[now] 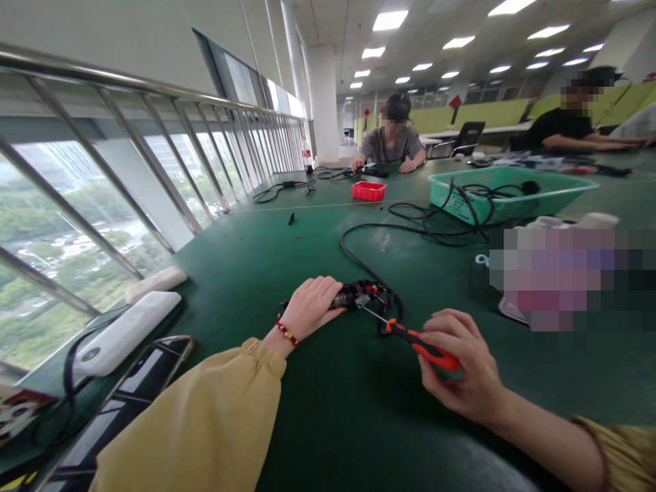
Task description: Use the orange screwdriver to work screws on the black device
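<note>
My left hand (312,307) is closed around a black cylindrical device (348,295) and holds it down on the green table. The device's right end is opened up, with small coloured wires and inner parts showing. A black cable (369,268) runs away from that end. In my right hand (461,365) is a screwdriver (420,343) with an orange and black handle, gripped between thumb and fingers. Its thin metal shaft points left, and the tip meets or nearly meets the exposed parts; exact contact is too small to tell.
A green basket (512,205) with black cables stands at the back right, and a small red tray (368,190) farther off. At left lie a phone (123,403), a white power bank (128,333) and a metal railing (154,137). Two people sit beyond.
</note>
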`<state>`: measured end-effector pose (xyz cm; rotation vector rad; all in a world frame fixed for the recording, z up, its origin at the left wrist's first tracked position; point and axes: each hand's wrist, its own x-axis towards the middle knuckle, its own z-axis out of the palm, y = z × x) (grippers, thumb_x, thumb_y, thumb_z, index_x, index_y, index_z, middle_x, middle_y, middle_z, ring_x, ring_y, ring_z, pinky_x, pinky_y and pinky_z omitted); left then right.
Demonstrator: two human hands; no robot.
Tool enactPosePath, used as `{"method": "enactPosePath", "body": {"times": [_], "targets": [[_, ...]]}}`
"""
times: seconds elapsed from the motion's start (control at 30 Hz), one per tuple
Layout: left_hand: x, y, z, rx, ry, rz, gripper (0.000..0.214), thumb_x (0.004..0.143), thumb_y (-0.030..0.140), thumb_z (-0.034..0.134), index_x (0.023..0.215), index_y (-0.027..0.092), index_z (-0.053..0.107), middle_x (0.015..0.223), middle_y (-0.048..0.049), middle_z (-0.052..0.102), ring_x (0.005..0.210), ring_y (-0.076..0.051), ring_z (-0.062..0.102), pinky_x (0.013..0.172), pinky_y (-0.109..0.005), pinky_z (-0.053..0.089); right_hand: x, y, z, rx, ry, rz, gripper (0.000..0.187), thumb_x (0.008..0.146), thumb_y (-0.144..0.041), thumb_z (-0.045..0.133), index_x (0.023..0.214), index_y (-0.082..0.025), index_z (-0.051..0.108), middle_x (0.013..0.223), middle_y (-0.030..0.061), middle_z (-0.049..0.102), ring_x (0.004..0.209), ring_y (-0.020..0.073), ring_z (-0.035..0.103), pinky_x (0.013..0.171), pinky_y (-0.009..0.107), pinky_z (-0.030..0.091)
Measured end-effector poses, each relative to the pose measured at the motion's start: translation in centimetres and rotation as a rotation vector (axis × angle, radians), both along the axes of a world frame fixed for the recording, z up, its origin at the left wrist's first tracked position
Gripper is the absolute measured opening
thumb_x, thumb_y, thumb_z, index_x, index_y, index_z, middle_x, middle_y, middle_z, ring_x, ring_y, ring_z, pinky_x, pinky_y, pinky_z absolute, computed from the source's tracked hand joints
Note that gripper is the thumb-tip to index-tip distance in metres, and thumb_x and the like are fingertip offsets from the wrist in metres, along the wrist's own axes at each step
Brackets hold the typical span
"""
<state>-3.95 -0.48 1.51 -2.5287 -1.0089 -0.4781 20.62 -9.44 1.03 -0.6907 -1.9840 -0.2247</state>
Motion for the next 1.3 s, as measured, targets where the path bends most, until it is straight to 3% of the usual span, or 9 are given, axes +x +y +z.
{"method": "enactPosePath", "body": {"times": [0.17,0.33,0.6,0.83,0.97,1.17,1.3], "targets": [[-0.02,0.01,-0.05,0.002,-0.005,-0.001,0.03,0.082,0.038,0.051,0.099,0.013,0.049,0.093,-0.0067,0.057,0.08,-0.019,0.052,0.069,-0.031,0.041,0.3,-0.07,0.1,-0.071,-0.098,0.005,0.018,0.075,-0.013,0.052,0.092,-0.018,0.05,0.061,-0.0029,0.058,0.051,0.0105,0.052,0.077,0.041,0.041],[-0.02,0.09,-0.19,0.009,-0.008,0.003,0.031,0.082,0.039,0.052,0.098,0.014,0.049,0.091,-0.0065,0.057,0.08,-0.019,0.052,0.069,-0.031,0.041,0.72,-0.08,0.03,-0.113,-0.107,0.027,0.031,0.083,-0.025,0.038,0.11,-0.012,0.045,0.079,0.0049,0.063,0.061,0.0153,0.058,0.078,0.042,0.039],[-0.05,0.08,-0.15,-0.009,-0.023,-0.002,0.029,0.082,0.039,0.051,0.098,0.014,0.049,0.092,-0.006,0.057,0.08,-0.019,0.052,0.069,-0.031,0.041,-0.02,0.06,-0.05,-0.01,0.029,0.058,0.047,0.066,-0.008,0.052,0.11,-0.017,0.039,0.076,0.0019,0.058,0.065,0.0166,0.058,0.079,0.046,0.044],[-0.15,0.05,-0.06,-0.049,-0.033,-0.004,0.026,0.08,0.032,0.052,0.099,0.015,0.049,0.093,-0.0055,0.057,0.081,-0.018,0.052,0.07,-0.031,0.041,0.09,0.02,-0.28,0.01,-0.05,0.038,0.04,0.066,-0.011,0.059,0.103,-0.016,0.046,0.07,0.0002,0.061,0.054,0.012,0.054,0.077,0.046,0.044],[-0.14,0.04,-0.03,-0.054,-0.031,0.002,0.025,0.079,0.031,0.051,0.099,0.015,0.049,0.093,-0.0055,0.057,0.08,-0.018,0.052,0.07,-0.031,0.041,0.15,0.01,-0.21,-0.009,-0.014,0.046,0.048,0.065,-0.008,0.056,0.111,-0.017,0.043,0.075,0.0021,0.06,0.064,0.015,0.057,0.078,0.047,0.045],[-0.13,0.1,-0.1,-0.053,-0.028,0.006,0.025,0.08,0.031,0.051,0.1,0.015,0.048,0.094,-0.0056,0.057,0.082,-0.019,0.052,0.071,-0.031,0.041,0.25,0.07,-0.18,-0.025,-0.053,0.032,0.042,0.067,-0.01,0.058,0.108,-0.016,0.047,0.067,-0.0012,0.059,0.055,0.013,0.054,0.078,0.044,0.044],[-0.12,0.09,-0.1,-0.057,-0.025,0.012,0.026,0.08,0.031,0.053,0.1,0.015,0.048,0.094,-0.0056,0.057,0.082,-0.019,0.053,0.071,-0.031,0.041,0.16,0.28,-0.19,-0.019,0.021,0.072,0.049,0.066,-0.006,0.056,0.112,-0.016,0.043,0.075,0.0018,0.057,0.064,0.0151,0.056,0.077,0.045,0.045]]}}
